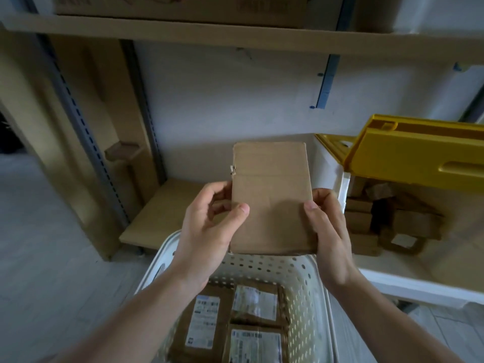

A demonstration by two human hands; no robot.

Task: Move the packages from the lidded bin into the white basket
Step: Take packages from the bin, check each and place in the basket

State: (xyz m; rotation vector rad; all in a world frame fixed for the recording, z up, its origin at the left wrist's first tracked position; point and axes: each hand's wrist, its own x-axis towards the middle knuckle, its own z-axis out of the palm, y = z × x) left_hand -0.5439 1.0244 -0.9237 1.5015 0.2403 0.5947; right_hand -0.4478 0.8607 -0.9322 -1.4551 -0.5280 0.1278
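Note:
A flat brown cardboard package (271, 189) is held up above the far rim of the white basket (309, 289). My left hand (209, 226) grips its left edge and my right hand (327, 226) grips its right edge. The perforated basket below holds three labelled brown packages (255, 302). To the right stands the white bin (408, 279) with its yellow lid (419, 155) raised; several brown packages (387, 218) lie inside it.
Wooden shelving stands behind, with a low shelf board (167, 210) to the left of the bin and an upper shelf (235, 35) carrying a cardboard box. A metal upright (86, 127) and cardboard sheets stand at left. Pale floor (39, 258) lies left of the basket.

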